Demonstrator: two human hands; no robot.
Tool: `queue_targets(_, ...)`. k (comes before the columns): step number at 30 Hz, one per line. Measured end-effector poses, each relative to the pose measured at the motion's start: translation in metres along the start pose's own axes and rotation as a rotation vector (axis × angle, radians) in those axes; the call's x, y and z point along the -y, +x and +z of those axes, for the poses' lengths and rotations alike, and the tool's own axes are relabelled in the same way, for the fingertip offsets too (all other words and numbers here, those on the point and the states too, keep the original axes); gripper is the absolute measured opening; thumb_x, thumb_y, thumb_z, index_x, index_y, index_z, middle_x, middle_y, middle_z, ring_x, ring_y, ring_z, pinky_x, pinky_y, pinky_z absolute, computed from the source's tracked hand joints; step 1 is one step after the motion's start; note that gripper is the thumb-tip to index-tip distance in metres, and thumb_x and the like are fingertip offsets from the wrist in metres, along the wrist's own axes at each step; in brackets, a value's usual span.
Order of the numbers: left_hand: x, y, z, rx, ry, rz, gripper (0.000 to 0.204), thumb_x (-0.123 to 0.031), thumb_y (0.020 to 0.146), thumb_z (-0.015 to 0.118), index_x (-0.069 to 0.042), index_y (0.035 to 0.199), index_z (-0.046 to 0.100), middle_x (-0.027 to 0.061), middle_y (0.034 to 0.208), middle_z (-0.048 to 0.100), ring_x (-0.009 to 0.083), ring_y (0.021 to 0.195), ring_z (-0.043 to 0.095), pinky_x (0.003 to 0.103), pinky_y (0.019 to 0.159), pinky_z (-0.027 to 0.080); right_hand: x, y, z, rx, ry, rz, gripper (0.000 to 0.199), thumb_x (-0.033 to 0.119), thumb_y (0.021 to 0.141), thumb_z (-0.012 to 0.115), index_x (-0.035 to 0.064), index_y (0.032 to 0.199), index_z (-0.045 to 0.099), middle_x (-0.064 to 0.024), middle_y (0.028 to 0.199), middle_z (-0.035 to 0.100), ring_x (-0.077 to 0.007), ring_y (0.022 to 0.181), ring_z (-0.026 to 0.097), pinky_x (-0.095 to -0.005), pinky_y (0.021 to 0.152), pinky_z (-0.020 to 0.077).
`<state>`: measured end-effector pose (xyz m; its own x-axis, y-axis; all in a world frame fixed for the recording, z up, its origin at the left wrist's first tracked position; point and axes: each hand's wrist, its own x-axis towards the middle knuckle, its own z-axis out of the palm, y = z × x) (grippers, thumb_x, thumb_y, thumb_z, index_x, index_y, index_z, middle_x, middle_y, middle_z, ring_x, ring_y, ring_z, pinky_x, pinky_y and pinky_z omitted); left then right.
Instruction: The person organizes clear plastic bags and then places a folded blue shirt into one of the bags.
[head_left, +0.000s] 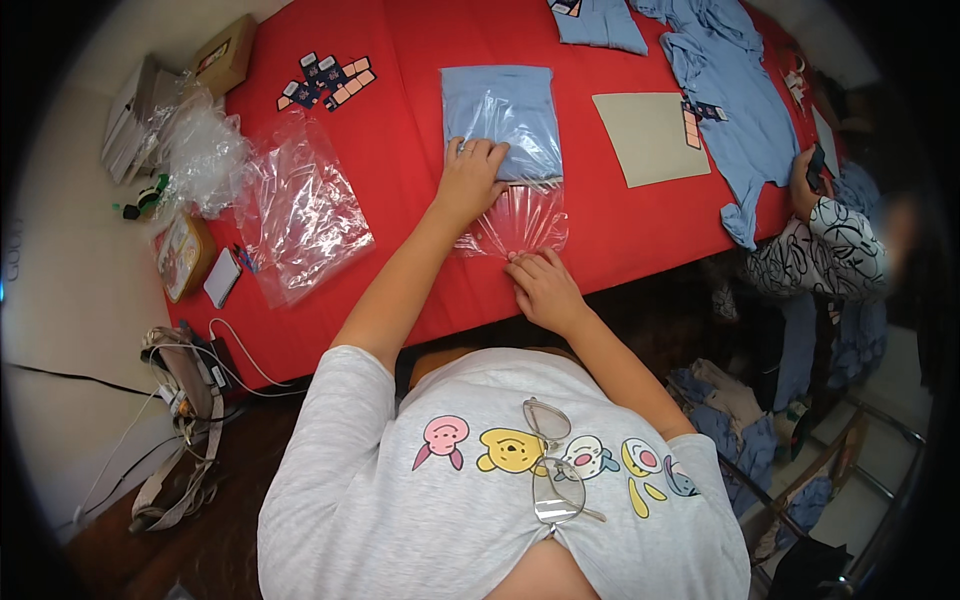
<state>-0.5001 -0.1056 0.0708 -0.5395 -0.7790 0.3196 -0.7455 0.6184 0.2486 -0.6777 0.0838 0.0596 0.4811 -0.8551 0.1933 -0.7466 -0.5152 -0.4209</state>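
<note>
A folded light-blue garment (497, 105) lies inside a clear plastic bag (515, 215) on the red-covered table, straight in front of me. My left hand (474, 182) rests on the bag over the garment's lower left part, its fingers loosely apart. At the bag's near end, the plastic gathers in creases toward my right hand (545, 288), whose fingertips pinch its edge. The garment stays in the upper part of the bag, while the near part is only plastic.
Left on the table are flat clear bags (310, 215), crumpled plastic (205, 155), dark tags (325, 80) and a phone (222, 277). To the right are a beige card (650, 140) and a spread blue garment (725, 85). A co-worker's hand (805, 185) holds something dark there.
</note>
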Motion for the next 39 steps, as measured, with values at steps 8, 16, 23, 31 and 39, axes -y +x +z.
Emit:
queue_targets(8,-0.019,-0.057,0.018,0.226,-0.271,-0.021,0.03,-0.03,0.087,0.081,-0.006,0.098,0.066,0.0145,0.096,0.071,0.0362,0.094,0.069,0.047,0.083,0.054,0.007,-0.001,-0.041,-0.048,0.851,0.655,0.022,0.0,0.101,0.061,0.0025,0.119,0.074,-0.011,0.098,0.077,-0.0188,0.084,0.075,-0.0339,0.083,0.0604)
queue_targets(16,-0.051,-0.102,-0.044,0.102,-0.521,-0.191,0.029,-0.019,0.099,0.068,-0.006,0.125,0.068,0.0154,0.129,0.068,0.0341,0.121,0.065,0.045,0.099,0.053,-0.026,0.065,-0.063,-0.464,0.105,0.316,0.051,0.012,0.103,0.063,0.0047,0.153,0.054,-0.0229,0.156,0.055,-0.0383,0.144,0.053,-0.0476,0.118,0.0432)
queue_targets(23,0.001,-0.06,0.02,-0.002,-0.164,-0.134,0.058,-0.022,0.101,0.066,-0.003,0.154,0.051,0.0141,0.168,0.042,0.0339,0.159,0.032,0.051,0.13,0.025,-0.055,0.099,0.021,-0.222,-0.256,0.355,0.081,0.044,0.105,0.06,0.0017,0.167,0.029,-0.0279,0.174,0.021,-0.0435,0.162,0.022,-0.0586,0.129,0.0211)
queue_targets(31,0.001,-0.016,0.002,0.072,-0.226,-0.206,0.063,-0.034,0.099,0.069,-0.006,0.153,0.054,0.0168,0.168,0.039,0.034,0.159,0.032,0.062,0.129,0.02,-0.063,0.083,-0.01,-0.004,-0.148,0.403,0.077,0.037,0.104,0.062,0.0001,0.165,0.033,-0.0287,0.171,0.028,-0.0434,0.159,0.029,-0.0582,0.129,0.0222)
queue_targets(39,0.01,0.035,0.051,-0.006,-0.037,-0.072,0.063,-0.049,0.104,0.061,-0.024,0.161,0.05,0.0148,0.175,0.029,0.0413,0.163,0.018,0.067,0.129,0.015,-0.094,0.139,0.002,-0.27,-0.068,0.393,0.079,0.044,0.106,0.057,-0.0016,0.165,0.032,-0.0273,0.173,0.026,-0.042,0.161,0.025,-0.0582,0.129,0.0211)
